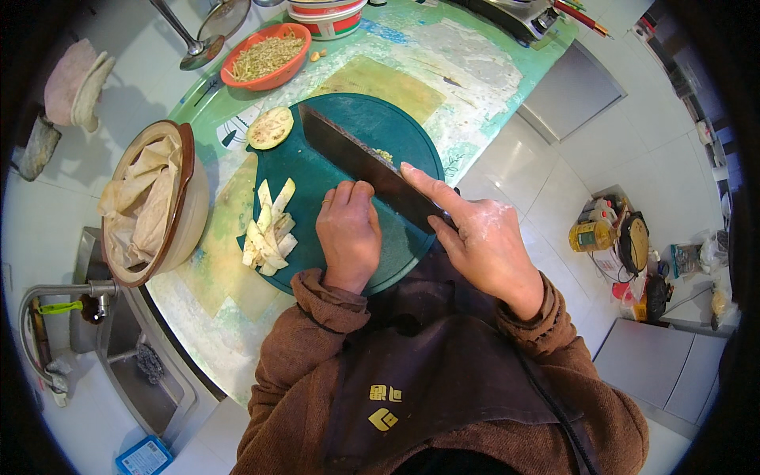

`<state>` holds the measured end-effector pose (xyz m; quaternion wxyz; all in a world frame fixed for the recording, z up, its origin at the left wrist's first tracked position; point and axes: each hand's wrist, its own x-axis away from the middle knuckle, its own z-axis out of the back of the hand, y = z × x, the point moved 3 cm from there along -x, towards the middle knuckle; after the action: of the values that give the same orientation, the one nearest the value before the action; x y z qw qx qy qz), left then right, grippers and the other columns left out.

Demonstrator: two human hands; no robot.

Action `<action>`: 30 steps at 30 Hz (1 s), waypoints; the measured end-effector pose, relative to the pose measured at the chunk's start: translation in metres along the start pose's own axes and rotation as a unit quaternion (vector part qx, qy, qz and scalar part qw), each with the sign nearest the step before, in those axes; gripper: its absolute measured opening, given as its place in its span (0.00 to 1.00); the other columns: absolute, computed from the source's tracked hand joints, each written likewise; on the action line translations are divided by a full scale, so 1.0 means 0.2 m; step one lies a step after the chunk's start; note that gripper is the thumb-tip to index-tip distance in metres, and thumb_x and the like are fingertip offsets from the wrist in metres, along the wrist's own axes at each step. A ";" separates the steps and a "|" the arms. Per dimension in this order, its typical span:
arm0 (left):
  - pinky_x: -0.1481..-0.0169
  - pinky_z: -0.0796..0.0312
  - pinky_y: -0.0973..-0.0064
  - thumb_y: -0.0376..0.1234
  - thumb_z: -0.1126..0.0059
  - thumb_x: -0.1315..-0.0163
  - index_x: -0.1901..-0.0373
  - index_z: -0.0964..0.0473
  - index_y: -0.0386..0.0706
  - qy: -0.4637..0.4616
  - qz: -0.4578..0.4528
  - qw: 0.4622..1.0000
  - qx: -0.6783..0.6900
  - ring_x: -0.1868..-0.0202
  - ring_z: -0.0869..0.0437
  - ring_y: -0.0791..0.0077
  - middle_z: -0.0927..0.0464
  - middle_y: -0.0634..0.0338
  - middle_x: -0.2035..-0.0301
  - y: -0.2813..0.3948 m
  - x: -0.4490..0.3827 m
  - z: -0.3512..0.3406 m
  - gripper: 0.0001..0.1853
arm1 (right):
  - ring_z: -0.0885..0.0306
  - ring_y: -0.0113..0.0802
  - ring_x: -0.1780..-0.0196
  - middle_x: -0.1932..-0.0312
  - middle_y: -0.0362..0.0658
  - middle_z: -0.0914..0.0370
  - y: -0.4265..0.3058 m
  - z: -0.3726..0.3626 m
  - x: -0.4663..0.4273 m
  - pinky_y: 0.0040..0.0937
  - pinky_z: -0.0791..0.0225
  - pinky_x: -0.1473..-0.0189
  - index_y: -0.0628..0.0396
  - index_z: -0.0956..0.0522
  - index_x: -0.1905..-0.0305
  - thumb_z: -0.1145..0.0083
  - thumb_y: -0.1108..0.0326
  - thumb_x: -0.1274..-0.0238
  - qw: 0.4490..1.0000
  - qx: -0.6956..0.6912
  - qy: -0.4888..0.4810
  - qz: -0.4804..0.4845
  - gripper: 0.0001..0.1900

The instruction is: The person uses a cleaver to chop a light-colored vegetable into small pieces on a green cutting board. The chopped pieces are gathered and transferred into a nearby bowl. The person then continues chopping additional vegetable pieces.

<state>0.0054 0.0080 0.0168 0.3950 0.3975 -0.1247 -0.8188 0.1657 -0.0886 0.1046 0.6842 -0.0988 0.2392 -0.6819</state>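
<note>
My right hand (484, 240) grips a broad cleaver (362, 163) at its handle end, forefinger laid along the spine. The blade slants across a round green cutting board (309, 219). My left hand (350, 228), fingers curled, rests on the board close to the blade; whether something lies beneath the fingers is hidden. Pale cut vegetable strips (270, 231) lie piled at the board's left edge. A round slice that looks like eggplant (270, 127) sits at the upper left edge. Small chopped bits (383, 155) show just behind the blade.
Left of the board stands a large brown-rimmed bowl (199, 196) with a cloth in it. An orange basket (267, 80) of sprouts and stacked tubs (329, 24) are beyond the board. A sink (142, 380) with a faucet (65, 289) is at lower left, a stove (534, 18) at upper right.
</note>
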 end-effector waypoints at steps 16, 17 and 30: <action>0.54 0.25 0.52 0.22 0.37 0.36 0.60 0.23 0.39 0.001 -0.001 1.000 0.003 0.59 0.17 0.43 0.20 0.48 0.64 0.00 0.00 0.01 0.06 | 0.19 0.60 0.70 0.72 0.57 0.18 0.01 -0.01 0.00 0.47 0.23 0.66 0.27 0.27 0.20 0.32 0.75 0.36 1.000 -0.014 0.004 -0.011 0.41; 0.54 0.25 0.52 0.22 0.37 0.36 0.60 0.23 0.39 0.001 -0.001 1.000 0.004 0.58 0.17 0.43 0.20 0.48 0.64 0.00 0.00 0.00 0.06 | 0.18 0.60 0.70 0.73 0.56 0.18 0.00 -0.01 0.00 0.47 0.23 0.66 0.26 0.27 0.20 0.32 0.75 0.36 1.000 -0.010 0.007 -0.009 0.41; 0.54 0.25 0.51 0.22 0.38 0.37 0.61 0.23 0.38 0.003 0.002 1.000 0.015 0.59 0.17 0.42 0.20 0.47 0.64 0.00 -0.01 0.00 0.06 | 0.16 0.55 0.72 0.76 0.52 0.19 -0.04 -0.10 -0.03 0.47 0.23 0.69 0.23 0.30 0.18 0.32 0.74 0.35 0.999 0.025 0.015 -0.024 0.43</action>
<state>0.0056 0.0091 0.0177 0.3916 0.4055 -0.1364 -0.8146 0.1505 -0.0794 0.0926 0.6664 -0.0772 0.2301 -0.7050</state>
